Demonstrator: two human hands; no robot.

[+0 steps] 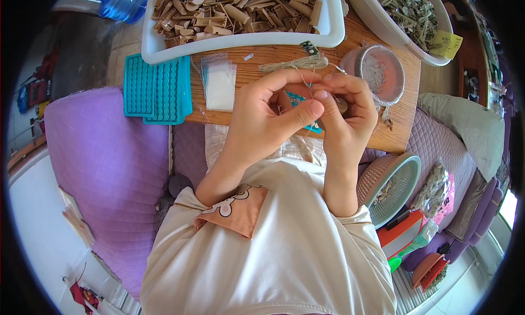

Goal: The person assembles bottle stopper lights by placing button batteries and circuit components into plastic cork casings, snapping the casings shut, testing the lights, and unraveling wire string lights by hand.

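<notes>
My hands meet over the near part of the wooden table (pixel 262 55). My left hand (pixel 268 104) is closed, its thumb and fingertips pinching thin pale wires (pixel 309 86). My right hand (pixel 348 110) pinches the same wires from the other side, its fingers curled. Just beyond the fingertips is a small dark green circuit board (pixel 309 48). A bundle of pale wires (pixel 292 63) lies on the table beside it. Under my hands a teal piece with small parts (pixel 313 127) shows partly; my fingers hide the rest.
A white tub (pixel 243 42) of brown plastic shells stands at the far side. At right are a pink-and-white bucket (pixel 396 80) and a basin (pixel 407 42) of wired parts. Teal trays (pixel 158 88) and clear bags (pixel 220 83) lie left; a basket (pixel 407 178) sits lower right.
</notes>
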